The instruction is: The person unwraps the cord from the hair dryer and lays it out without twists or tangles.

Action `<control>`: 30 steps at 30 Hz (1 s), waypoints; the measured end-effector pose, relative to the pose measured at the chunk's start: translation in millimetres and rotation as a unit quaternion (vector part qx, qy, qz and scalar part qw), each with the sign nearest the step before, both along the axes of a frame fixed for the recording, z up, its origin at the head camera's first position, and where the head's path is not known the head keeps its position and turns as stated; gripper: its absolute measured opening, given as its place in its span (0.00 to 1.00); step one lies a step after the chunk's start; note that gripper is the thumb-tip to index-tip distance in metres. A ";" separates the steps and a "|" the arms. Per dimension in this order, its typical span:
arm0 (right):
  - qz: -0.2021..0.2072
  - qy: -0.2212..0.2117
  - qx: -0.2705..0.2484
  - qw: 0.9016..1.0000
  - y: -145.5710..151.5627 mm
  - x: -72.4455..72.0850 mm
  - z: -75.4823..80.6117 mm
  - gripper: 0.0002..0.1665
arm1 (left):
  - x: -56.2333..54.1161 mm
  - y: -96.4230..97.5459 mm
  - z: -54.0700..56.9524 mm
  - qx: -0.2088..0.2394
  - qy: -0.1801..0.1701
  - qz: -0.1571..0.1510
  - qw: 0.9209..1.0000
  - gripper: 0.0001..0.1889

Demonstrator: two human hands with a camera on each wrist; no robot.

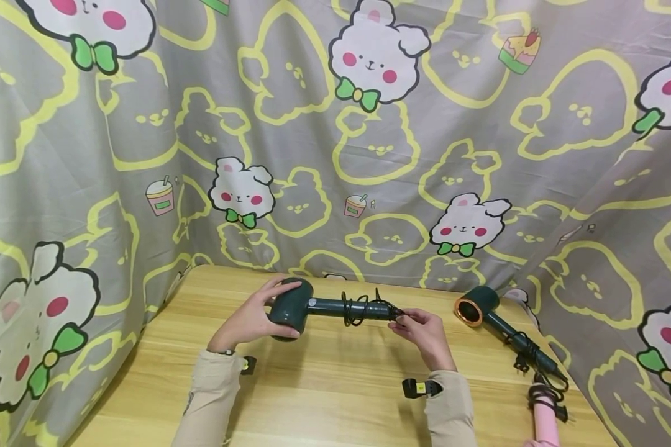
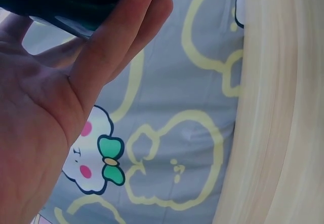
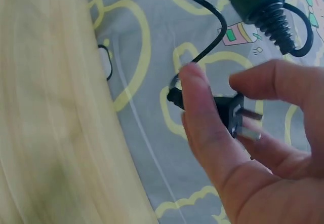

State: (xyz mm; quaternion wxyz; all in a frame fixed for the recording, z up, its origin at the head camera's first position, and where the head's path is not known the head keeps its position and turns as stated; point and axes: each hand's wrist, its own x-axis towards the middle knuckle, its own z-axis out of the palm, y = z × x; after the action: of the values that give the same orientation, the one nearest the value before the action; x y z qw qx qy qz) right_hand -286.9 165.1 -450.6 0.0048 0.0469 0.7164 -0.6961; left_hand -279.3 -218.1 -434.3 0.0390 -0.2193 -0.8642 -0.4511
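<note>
Head cam's got a pink cylindrical handle [image 1: 545, 421] closest on the wooden table [image 1: 324, 397], then a glossy dark-green hair dryer [image 1: 325, 306] in mid-air, left hand [image 1: 253, 315] clamped round its barrel [image 1: 289, 312], right hand [image 1: 426, 335] pinching a black two-pin plug [image 3: 231, 114]. Copper-rimmed green dryer [image 1: 485, 301] further back, then grey cartoon-print curtain [image 1: 313, 143].

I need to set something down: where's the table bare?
Bare table lies between the left sleeve and left curtain, and between left sleeve and right sleeve, nearer than the held hair dryer. Crowded: the right edge, with another dryer and a pink handle.
</note>
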 end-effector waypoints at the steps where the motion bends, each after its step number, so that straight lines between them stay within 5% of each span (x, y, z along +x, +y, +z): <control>1: -0.006 0.000 -0.007 1.000 0.9 -0.7 0.4 0.21 | 0.0 0.6 -0.3 -0.001 -0.001 0.000 1.000 0.51; 17: -0.046 0.060 -0.067 0.995 5.9 6.4 19.4 0.27 | 0.5 5.9 -0.8 -0.008 -0.018 -0.010 1.000 0.51; 30: -0.027 0.155 -0.175 0.972 -1.3 25.6 53.2 0.19 | -0.5 9.2 -3.5 -0.013 -0.032 -0.013 0.999 0.51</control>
State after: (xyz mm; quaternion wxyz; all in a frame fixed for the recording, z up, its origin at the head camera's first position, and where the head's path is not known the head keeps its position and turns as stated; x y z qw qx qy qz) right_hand -261.3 163.8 -397.4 -0.1170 -0.0438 0.5739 -0.8093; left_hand -279.8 -208.9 -437.8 0.0029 -0.2160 -0.8679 -0.4474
